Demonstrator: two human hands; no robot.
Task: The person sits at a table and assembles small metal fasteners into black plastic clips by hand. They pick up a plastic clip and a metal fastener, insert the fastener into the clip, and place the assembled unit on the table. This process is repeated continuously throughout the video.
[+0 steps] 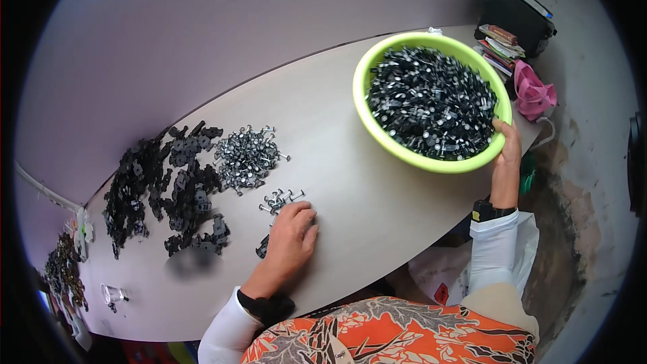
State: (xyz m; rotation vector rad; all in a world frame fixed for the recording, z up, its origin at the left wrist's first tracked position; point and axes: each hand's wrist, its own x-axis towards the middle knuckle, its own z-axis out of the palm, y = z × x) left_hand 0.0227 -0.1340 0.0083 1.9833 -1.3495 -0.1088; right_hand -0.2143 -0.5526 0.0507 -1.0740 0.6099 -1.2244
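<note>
Screws (247, 160) lie left of the bowl (431, 163) the right hand (507, 149) grips. The left hand (288, 239) curls near some; whether it holds anything, I cannot tell.

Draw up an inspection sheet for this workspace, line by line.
Surface: smooth pale-grey table, parts spread at left.
Job's things: lime-green round plastic bowl, heaped with small black-and-silver pieces; loose pile of silver metal flat-headed pins; heaps of small black plastic parts.
Clutter: clear plastic cup, stacked books, pink fabric bag.
Hands: left hand beside a small pin cluster, grasp unclear; right hand grips the bowl's rim.
Cables: nothing seen for certain.
Surroundings: plain lilac-grey wall behind; stained wall at right.
</note>
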